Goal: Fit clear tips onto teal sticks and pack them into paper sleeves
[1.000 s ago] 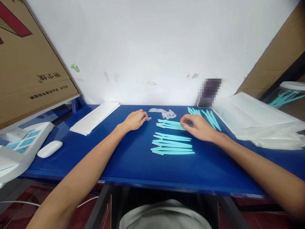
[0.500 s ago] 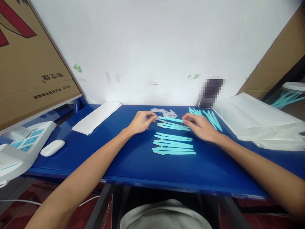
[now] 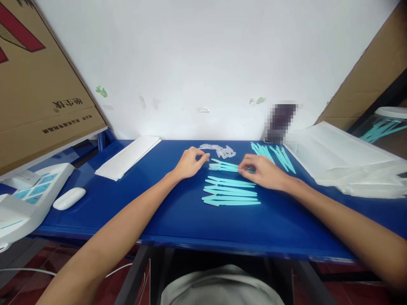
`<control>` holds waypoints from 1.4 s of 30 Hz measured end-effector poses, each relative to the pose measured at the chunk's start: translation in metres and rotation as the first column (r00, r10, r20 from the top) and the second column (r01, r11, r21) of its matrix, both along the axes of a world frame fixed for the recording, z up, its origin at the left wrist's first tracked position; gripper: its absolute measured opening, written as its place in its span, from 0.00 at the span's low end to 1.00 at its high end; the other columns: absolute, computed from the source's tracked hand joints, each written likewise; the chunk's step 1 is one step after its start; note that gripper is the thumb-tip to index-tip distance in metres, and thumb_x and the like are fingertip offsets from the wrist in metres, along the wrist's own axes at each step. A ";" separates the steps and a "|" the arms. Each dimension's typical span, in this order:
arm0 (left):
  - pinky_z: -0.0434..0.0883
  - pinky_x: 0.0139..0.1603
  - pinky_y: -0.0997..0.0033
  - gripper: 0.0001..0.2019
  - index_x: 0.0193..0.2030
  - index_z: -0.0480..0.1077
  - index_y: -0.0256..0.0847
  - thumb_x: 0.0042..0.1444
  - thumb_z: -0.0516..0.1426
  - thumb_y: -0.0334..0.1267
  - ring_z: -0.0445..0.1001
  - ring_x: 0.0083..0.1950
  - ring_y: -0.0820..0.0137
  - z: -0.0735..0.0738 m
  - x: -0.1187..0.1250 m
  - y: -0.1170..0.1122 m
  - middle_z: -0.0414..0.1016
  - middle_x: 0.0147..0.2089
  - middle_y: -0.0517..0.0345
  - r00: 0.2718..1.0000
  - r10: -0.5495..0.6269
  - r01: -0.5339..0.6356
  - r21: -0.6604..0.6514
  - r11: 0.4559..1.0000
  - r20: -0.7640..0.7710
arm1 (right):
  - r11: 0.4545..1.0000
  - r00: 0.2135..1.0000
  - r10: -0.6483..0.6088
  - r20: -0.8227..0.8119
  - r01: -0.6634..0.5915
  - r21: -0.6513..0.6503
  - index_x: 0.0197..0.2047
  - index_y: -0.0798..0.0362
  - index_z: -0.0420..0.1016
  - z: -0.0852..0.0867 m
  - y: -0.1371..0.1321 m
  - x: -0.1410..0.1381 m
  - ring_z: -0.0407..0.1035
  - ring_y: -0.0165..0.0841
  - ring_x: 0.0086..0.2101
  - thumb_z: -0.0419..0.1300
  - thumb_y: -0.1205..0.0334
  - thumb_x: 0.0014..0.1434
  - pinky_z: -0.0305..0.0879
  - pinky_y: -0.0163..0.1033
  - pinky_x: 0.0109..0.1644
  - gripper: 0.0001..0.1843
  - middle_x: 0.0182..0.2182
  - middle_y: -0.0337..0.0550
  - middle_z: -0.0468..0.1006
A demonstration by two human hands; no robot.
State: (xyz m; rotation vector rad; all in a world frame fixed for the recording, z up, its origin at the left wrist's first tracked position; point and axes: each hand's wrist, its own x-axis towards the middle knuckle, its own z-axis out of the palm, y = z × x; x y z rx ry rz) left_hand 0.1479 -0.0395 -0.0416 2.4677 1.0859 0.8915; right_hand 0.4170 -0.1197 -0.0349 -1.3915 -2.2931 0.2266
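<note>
The left hand (image 3: 190, 163) is just left of the upper turquoise blades (image 3: 222, 166), its grip narrow, though I cannot tell whether anything is held; the right hand (image 3: 261, 170) covers those blades' right ends, its grip narrow too, whether closed on one I cannot tell; the lower turquoise blades (image 3: 232, 193) lie nearer the front edge, a broad blue stretch of tabletop (image 3: 178, 220) between; clear pieces (image 3: 226, 151) lie behind, toward the wall (image 3: 190, 63).

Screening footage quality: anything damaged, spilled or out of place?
Wall: green and whitish patches above the table, possibly peeled. Carton: lettering appears upside down. No spill evident; front teal sticks lie lined up.
</note>
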 end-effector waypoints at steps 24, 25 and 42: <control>0.71 0.47 0.65 0.14 0.47 0.76 0.43 0.67 0.51 0.44 0.75 0.50 0.59 0.003 0.011 0.038 0.74 0.52 0.49 0.820 0.140 -0.016 0.222 0.975 -0.554 | 0.983 0.983 0.181 0.037 -0.180 -0.028 0.34 0.51 0.79 0.009 -0.011 -0.007 0.69 0.39 0.39 0.57 0.55 0.64 0.62 0.47 0.47 0.13 0.35 0.47 0.77; 0.71 0.47 0.64 0.14 0.46 0.76 0.42 0.67 0.51 0.43 0.75 0.51 0.58 0.004 0.005 0.033 0.75 0.51 0.49 0.817 0.122 0.007 0.221 0.975 -0.563 | 0.988 0.988 0.154 0.016 -0.155 0.010 0.34 0.51 0.78 0.009 -0.011 -0.007 0.69 0.41 0.42 0.57 0.56 0.64 0.61 0.49 0.50 0.12 0.37 0.48 0.78; 0.74 0.48 0.64 0.10 0.44 0.74 0.37 0.62 0.54 0.39 0.78 0.42 0.66 0.010 -0.017 0.010 0.79 0.42 0.50 0.999 -0.034 0.035 -0.028 0.999 0.037 | 0.995 0.981 -0.097 -0.169 0.098 -0.006 0.30 0.53 0.74 0.005 -0.007 -0.003 0.67 0.32 0.27 0.57 0.56 0.58 0.61 0.39 0.32 0.11 0.25 0.41 0.75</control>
